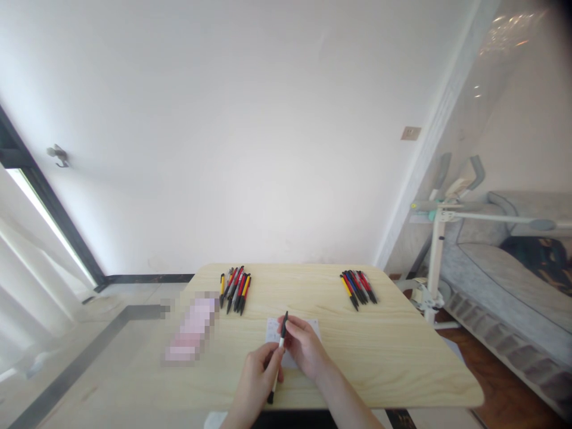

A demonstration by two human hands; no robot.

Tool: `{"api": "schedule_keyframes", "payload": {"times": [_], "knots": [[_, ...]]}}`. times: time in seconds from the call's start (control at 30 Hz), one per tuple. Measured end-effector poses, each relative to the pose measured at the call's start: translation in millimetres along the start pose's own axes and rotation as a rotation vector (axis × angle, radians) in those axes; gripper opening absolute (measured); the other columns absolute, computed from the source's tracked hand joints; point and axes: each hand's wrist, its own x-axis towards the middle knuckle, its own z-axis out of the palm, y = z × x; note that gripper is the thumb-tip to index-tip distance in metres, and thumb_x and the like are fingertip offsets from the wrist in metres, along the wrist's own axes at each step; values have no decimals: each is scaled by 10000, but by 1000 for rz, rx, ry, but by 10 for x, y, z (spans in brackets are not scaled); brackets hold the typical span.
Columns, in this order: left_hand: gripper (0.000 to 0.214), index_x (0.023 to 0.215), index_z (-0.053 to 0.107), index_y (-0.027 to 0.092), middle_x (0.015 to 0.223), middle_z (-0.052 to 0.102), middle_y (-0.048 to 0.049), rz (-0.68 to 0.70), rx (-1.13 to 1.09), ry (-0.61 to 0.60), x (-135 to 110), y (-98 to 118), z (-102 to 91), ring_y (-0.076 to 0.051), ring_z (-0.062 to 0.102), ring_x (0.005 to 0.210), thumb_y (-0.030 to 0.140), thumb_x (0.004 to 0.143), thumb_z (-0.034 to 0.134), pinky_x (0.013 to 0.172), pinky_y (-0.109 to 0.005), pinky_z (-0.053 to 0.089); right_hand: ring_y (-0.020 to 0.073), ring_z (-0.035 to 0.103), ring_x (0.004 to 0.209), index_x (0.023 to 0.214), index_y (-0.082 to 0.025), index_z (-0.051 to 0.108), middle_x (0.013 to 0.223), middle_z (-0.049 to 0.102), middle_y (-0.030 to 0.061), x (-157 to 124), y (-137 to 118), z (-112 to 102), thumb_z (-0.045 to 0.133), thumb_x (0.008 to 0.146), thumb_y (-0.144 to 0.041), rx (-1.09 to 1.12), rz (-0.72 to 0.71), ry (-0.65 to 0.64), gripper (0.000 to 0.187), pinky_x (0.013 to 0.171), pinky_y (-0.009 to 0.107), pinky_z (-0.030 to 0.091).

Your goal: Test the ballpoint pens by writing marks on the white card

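A black-and-white pen is held at a slant between my two hands, above the front middle of the table. Its barrel is pinched by my left hand, and its black lower end sticks out below. My right hand is closed on the black upper part, with the tip pointing away from me. Under the hands lies a white sheet of paper with some marks on it, mostly covered by them.
On the wooden table, a pile of pens lies at the back left and a smaller group of pens at the back right. A blurred pink thing is at the left. An exercise machine and a grey sofa stand to the right.
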Motion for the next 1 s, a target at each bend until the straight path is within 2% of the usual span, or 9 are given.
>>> {"api": "schedule_keyframes", "payload": {"times": [0.3,0.53,0.8,1.0], "knots": [[354,694,577,147,457,534,12,-1,0,4,10,-42,13,-122,503,459,458,794,438,468,-208,340,103,470,564,735,-142,645,634,564,2,-10,-9,16,673,666,-289,-29,-7,-11,164,544,225,342],[352,685,580,149,446,538,16,-3,-1,6,6,-21,13,-121,492,446,466,777,458,461,-209,333,98,453,537,614,-156,569,587,542,-19,-19,-1,20,691,643,-286,-72,-17,20,181,519,217,338],[383,639,591,144,424,487,32,-5,-8,-23,22,-17,4,-108,457,428,479,771,460,457,-206,320,94,453,547,656,-162,578,604,545,-30,-21,-8,34,688,644,-240,-53,-21,7,135,534,218,336],[370,677,596,138,426,482,31,-2,-9,-29,19,-25,6,-109,462,424,456,791,444,456,-206,324,104,462,572,773,-157,632,622,547,-11,-18,-11,24,665,670,-275,-45,-7,-9,160,539,222,334]]}}
